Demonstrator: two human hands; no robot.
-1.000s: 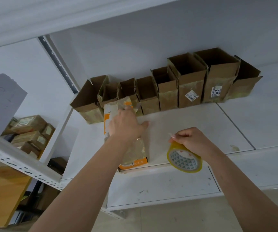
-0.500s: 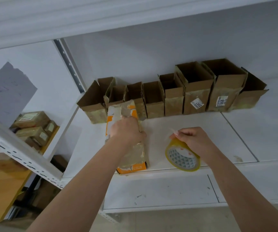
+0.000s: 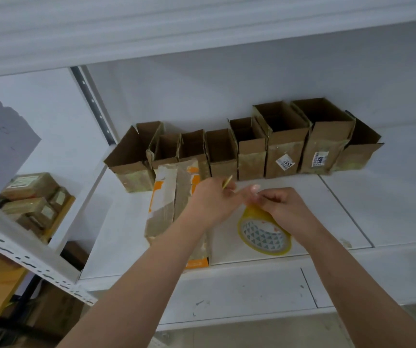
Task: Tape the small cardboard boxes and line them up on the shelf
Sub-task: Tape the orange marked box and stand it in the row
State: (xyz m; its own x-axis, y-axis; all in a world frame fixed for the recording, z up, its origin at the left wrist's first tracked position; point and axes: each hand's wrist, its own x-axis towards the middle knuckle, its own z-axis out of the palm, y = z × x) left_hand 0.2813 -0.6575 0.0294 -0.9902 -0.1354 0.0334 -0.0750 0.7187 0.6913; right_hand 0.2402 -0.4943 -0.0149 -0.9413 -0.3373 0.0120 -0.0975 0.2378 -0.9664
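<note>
A long brown box with orange and white patches lies on the white shelf, partly hidden by my left forearm. My left hand is just right of it, fingers curled and pinching a thin yellowish strip that looks like the tape's loose end. Touching it, my right hand grips the yellow tape roll, which stands on edge near the shelf's front. Behind the hands, several small open cardboard boxes stand side by side along the back wall.
The upper shelf hangs low over the work area. A perforated white beam crosses the lower left, with taped boxes stacked beyond it. A grey paper sheet hangs at the left. Right of the box row the shelf continues.
My left hand has let go of the long box and moved right to meet my right hand at the tape roll. The view has moved closer to the shelf.
</note>
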